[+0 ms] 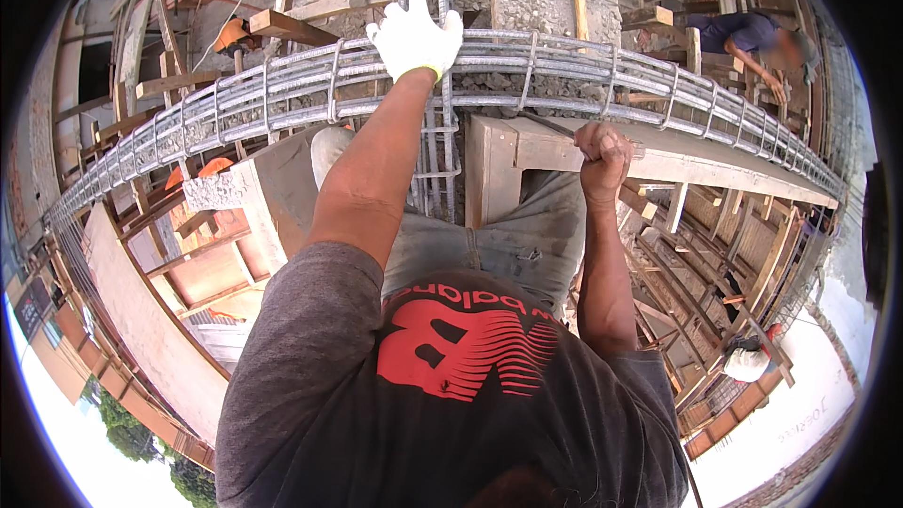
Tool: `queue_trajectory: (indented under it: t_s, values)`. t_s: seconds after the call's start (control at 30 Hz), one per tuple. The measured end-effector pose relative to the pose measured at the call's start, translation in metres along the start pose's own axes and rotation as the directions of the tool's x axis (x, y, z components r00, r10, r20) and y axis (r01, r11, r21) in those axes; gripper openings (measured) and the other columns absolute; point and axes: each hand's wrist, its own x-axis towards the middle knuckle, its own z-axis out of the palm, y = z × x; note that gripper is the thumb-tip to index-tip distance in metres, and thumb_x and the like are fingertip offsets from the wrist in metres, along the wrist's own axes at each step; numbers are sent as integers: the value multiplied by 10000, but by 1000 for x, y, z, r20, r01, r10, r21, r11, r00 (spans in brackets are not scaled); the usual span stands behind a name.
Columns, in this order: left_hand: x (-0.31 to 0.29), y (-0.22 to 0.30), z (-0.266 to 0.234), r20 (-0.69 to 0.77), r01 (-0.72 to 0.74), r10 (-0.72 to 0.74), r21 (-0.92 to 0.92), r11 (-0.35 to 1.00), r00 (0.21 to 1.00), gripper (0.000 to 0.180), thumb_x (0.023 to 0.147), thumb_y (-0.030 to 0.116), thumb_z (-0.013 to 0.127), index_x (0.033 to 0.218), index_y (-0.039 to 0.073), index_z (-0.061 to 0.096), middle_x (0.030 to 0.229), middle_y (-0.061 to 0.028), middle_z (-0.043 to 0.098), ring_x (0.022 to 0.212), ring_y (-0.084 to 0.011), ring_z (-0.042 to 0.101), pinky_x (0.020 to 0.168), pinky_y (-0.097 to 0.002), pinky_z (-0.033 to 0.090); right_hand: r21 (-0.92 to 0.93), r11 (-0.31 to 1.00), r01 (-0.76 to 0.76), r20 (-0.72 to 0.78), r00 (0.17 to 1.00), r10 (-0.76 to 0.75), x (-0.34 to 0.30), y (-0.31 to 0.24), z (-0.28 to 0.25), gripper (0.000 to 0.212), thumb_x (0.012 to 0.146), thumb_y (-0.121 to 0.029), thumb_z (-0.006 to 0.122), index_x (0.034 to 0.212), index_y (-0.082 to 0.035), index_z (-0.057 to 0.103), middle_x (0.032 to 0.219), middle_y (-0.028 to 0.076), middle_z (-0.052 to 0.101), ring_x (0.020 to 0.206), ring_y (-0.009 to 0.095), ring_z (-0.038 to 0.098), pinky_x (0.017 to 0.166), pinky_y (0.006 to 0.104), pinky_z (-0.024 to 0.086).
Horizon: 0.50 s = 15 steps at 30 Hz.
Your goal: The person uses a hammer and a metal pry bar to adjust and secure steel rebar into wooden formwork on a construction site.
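My left hand point(415, 38), in a white work glove, lies on a steel rebar cage point(564, 55) where it crosses other bars. Its fingers are spread over the steel. Bare and closed in a fist, my right hand point(605, 162) grips a thin dark metal bar point(547, 124) whose far end reaches toward the lower bars of the cage. That end's contact with the cage is unclear. Rectangular stirrups point(334, 81) ring the long bars, which curve across the view. More upright-looking bars point(442, 155) run between my legs toward me.
Timber formwork point(677, 167) edges the cage at right, and a wooden panel point(141, 310) stands at left. Rough concrete rubble point(555, 9) lies beyond the cage. Below are many wooden props point(677, 273). One person in dark clothes point(743, 42) works at far right; others are lower down.
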Motion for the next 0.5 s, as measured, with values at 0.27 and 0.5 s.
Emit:
queue_trajectory:
  t_s: [0.27, 0.5]
  values:
    - [3, -4, -5, 19, 29, -30, 38, 999, 999, 695, 864, 589, 491, 1364, 109, 532, 1169, -221, 591, 1093, -334, 590, 1019, -464, 352, -220, 973, 67, -9, 997, -71, -13, 22, 24, 281, 848, -227, 449, 649, -76, 320, 595, 13, 358, 566, 118, 294, 587, 284, 274]
    - [1, -23, -7, 28, 66, -67, 56, 996, 997, 706, 864, 599, 488, 1369, 108, 528, 1175, -234, 587, 1121, -345, 578, 1030, -477, 351, 21, 999, -45, -46, 998, 46, 6, -11, 34, 276, 886, -172, 442, 660, -64, 328, 617, -3, 325, 578, 117, 298, 569, 292, 271]
